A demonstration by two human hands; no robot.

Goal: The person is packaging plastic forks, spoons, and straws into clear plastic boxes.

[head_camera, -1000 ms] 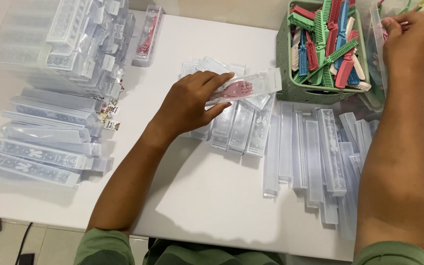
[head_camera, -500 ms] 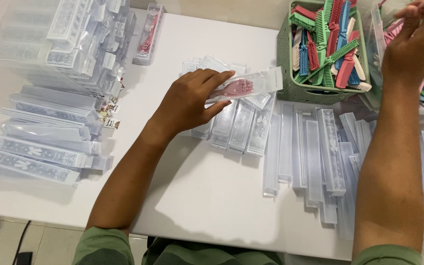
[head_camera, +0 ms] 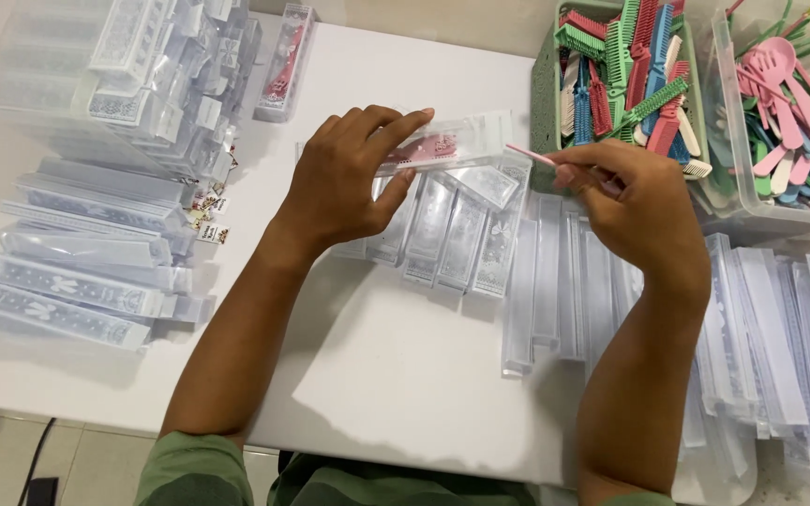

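Open tabletop (head_camera: pixel 396 375) lies betw. the two forearms, near the body: widest free lane, nothing on it. Just past the left hand (head_camera: pixel 344 178), a row of flat clear sleeves (head_camera: pixel 452 234) lies edge to edge and blocks the table there. Left of that hand: bare strip of table, then stacked clear packs (head_camera: pixel 77 272) and a tall heap of packs (head_camera: pixel 133 75) wall it off. Under and right of the right hand (head_camera: pixel 630 206): long clear sleeves (head_camera: pixel 761 328) fanned out, no bare surface. Beyond it, the green comb basket (head_camera: pixel 546 84) and a clear tub (head_camera: pixel 752 211) stand touching, closing the far right corner.
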